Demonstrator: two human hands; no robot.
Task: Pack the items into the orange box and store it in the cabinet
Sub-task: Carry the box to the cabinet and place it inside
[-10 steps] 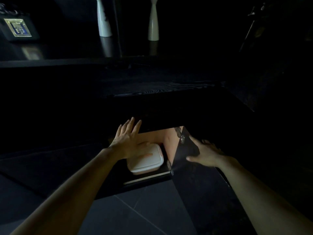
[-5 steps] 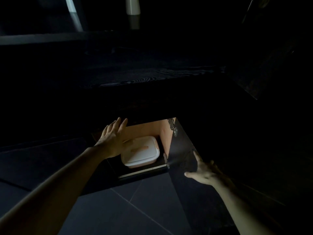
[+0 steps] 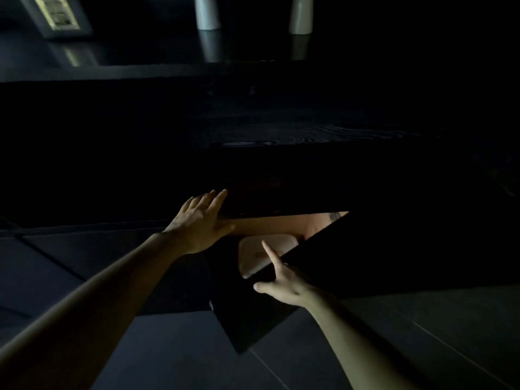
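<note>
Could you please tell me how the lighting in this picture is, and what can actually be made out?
In the head view, exposure is very low: the cabinet door reads almost black. In the head view, only the orange cabinet interior, the pale box lid, the left hand and right hand are legible. In the head view, two white vases leave reflections on the glossy top.

Box (image 3: pixel 249 258) in cabinet (image 3: pixel 277 224) — behind door (image 3: pixel 337 263)
</note>
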